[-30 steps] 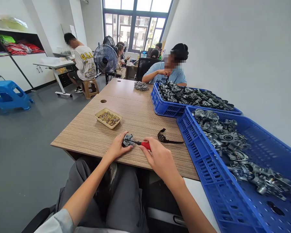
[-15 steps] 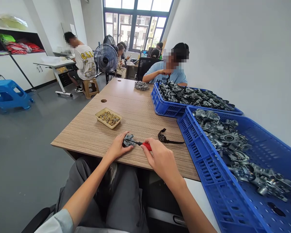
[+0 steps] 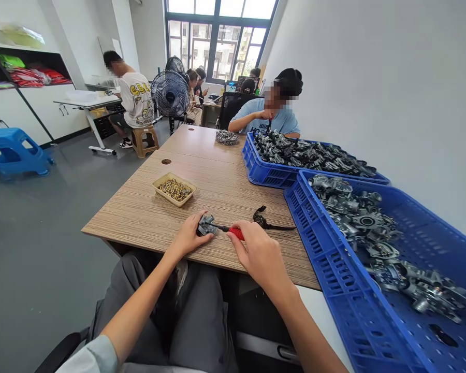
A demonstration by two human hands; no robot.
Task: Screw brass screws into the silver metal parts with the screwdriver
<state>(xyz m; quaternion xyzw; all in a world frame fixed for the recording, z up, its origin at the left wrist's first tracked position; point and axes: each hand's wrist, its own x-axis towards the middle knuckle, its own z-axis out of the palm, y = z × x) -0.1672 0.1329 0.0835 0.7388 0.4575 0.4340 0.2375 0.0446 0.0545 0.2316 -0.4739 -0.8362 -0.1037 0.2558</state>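
Near the front edge of the wooden table, my left hand is closed around a small grey metal casting. My right hand grips the red handle of a screwdriver. Its dark shaft points left, and the tip meets the casting; exactly where it sits is too small to make out. Beyond my left hand stands a cream tray of brass-coloured screws. A black wristwatch lies beyond my right hand.
A blue crate of metal castings stands along the right side, with another blue crate of dark-and-silver parts behind it. A pile of small metal pieces lies at the far end, where a co-worker in light blue sits.
My right hand and the screwdriver have shifted very slightly to the right. The casting stays in my left hand at nearly the same spot.
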